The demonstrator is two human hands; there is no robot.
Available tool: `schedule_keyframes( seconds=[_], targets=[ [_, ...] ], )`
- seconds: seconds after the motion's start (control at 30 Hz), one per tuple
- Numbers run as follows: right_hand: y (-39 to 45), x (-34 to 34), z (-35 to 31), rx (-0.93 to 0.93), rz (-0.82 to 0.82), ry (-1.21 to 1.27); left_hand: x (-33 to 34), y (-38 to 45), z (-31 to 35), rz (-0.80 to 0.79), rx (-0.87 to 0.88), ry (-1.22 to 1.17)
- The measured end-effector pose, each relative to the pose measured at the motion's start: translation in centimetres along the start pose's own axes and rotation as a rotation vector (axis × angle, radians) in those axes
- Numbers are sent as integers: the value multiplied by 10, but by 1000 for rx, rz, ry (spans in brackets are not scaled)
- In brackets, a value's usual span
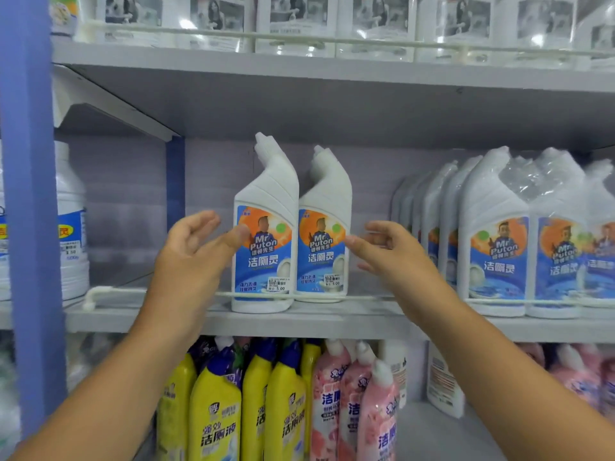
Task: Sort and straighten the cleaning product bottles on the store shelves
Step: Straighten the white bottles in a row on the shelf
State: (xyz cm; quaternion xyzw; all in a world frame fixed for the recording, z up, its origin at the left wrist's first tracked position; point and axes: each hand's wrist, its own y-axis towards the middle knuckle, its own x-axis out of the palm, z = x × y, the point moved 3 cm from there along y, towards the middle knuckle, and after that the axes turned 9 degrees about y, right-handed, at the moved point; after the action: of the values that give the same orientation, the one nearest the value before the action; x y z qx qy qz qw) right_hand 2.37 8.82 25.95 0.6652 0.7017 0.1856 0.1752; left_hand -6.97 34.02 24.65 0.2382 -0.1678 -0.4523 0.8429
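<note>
Left hand [196,247] fingers spread, thumb touching left white bottle [264,227]; right hand [389,249] loosely spread, fingertips at right white bottle [324,227]. Both bottles upright, side by side, between hands on middle shelf [299,322].

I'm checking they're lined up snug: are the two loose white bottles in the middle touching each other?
Touching. In the head view the left bottle and right bottle meet along their sides with no gap showing between them.

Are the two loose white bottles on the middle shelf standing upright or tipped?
Upright: the left bottle and right bottle stand on their bases behind the shelf rail.
</note>
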Motion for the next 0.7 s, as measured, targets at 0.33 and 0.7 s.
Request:
schedule_keyframes(
  seconds=[0.33,0.7],
  targets=[
    [-149,-105,68,48,152,234,90,-157,-49,-181,-133,-148],
    [-173,-225,172,284,198,94,223,-236,-129,-318,-376,7]
  ],
)
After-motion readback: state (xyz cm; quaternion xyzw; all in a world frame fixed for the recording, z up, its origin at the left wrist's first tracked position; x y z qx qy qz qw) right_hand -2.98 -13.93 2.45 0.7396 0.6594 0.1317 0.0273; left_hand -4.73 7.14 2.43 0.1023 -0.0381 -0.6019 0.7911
